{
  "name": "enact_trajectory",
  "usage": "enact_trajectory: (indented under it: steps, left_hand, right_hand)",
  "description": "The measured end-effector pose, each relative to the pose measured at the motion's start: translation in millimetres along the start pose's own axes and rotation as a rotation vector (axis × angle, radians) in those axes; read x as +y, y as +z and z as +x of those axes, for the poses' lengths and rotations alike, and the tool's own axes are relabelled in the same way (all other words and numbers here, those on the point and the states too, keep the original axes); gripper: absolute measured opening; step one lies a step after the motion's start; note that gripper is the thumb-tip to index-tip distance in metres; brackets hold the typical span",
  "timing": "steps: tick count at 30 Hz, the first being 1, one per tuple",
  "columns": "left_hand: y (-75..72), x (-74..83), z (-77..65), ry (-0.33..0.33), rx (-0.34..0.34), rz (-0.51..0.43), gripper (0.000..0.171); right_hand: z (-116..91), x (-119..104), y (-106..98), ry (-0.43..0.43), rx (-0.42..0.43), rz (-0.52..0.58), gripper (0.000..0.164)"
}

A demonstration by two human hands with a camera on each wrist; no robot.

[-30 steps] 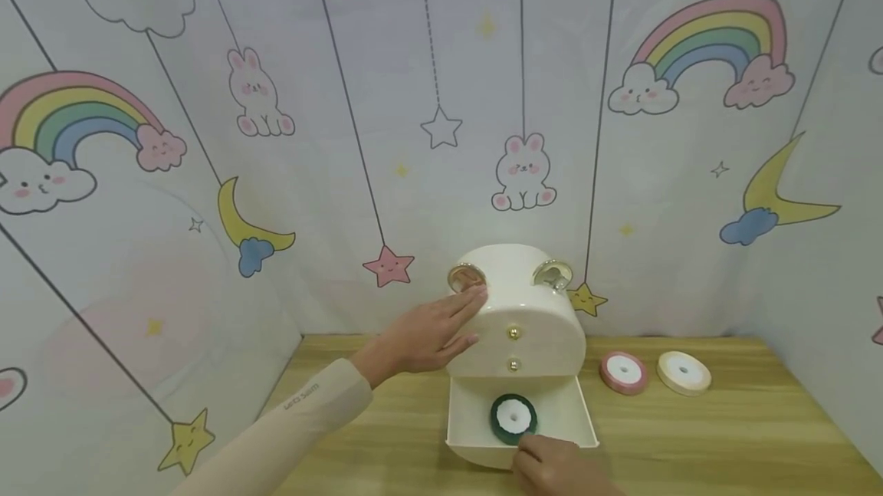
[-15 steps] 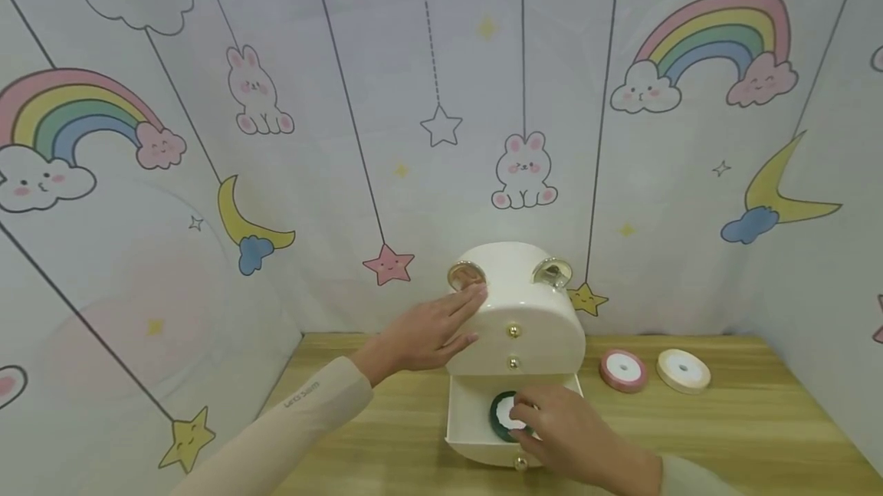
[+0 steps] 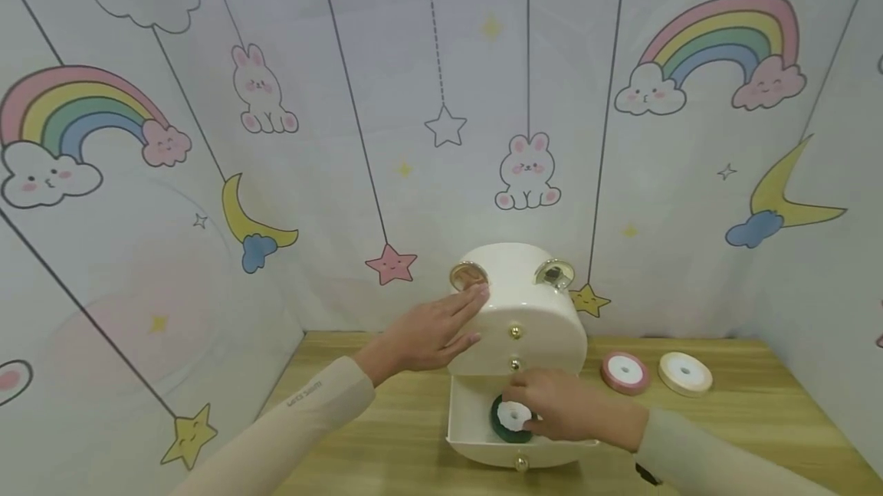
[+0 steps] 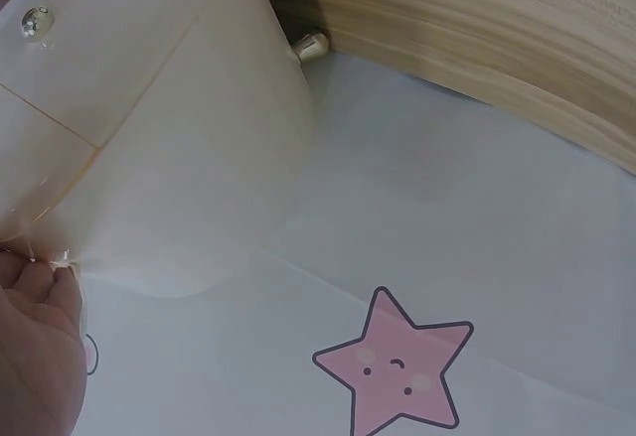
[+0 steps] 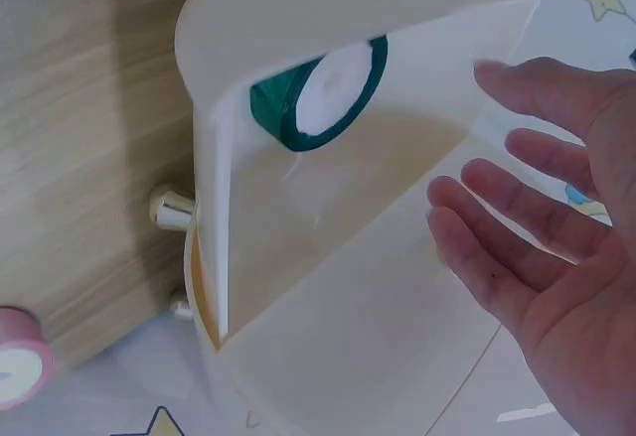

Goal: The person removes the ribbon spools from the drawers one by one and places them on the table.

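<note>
A cream storage box with gold knobs and two round gold ears stands on the table, its lowest drawer pulled out. Inside that drawer lies a spool of dark green ribbon with a white face, partly covered by my right hand in the head view. My left hand rests with extended fingers on the box's top, by the left ear. Over the drawer hovers my right hand; the right wrist view shows its fingers loosely bent and spread, holding nothing, apart from the green spool.
Right of the box, a pink ribbon spool and a cream ribbon spool lie flat on the wooden table. A patterned cloth backdrop rises close behind the box and on both sides.
My right hand has moved from the drawer's front edge up over the drawer, uncovering the lower knob. The left hand keeps its place on the box, and the green spool stays in the drawer.
</note>
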State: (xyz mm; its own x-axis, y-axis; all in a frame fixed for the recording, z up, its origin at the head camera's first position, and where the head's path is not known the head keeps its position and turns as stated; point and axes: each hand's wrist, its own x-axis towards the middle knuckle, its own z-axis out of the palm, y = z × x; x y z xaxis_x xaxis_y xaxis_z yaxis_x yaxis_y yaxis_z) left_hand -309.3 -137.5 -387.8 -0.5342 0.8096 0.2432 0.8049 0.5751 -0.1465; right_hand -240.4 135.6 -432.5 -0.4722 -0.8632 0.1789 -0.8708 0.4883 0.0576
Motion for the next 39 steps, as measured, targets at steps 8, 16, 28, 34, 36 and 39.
enact_trajectory:
  steps: [8,16,28,34,36,39]
  left_hand:
    - [-5.5,0.3,-0.2,0.001,-0.015,0.012,0.069]
    - [-6.9,0.6,4.6,0.0,-0.015,0.019,0.069]
    - [-2.1,1.9,0.5,-0.024,-0.034,0.003,0.07]
    - [-3.6,2.5,0.5,-0.025,-0.035,-0.007,0.07]
    - [-3.7,2.9,0.6,-0.029,-0.04,-0.002,0.07]
    - [-3.8,4.2,-0.4,-0.037,-0.052,-0.005,0.07]
  right_hand:
    - [11.3,7.5,0.4,0.023,-0.121,0.013,0.053]
    - [23.9,10.1,11.6,0.019,-0.22,-0.026,0.058]
    - [38.2,12.2,33.9,0.087,-0.362,0.015,0.066]
    - [41.8,12.6,40.7,0.094,-0.389,0.0,0.063]
    - [42.7,12.8,41.8,0.093,-0.387,0.003,0.061]
    - [43.4,12.5,42.5,0.073,-0.378,0.002,0.058]
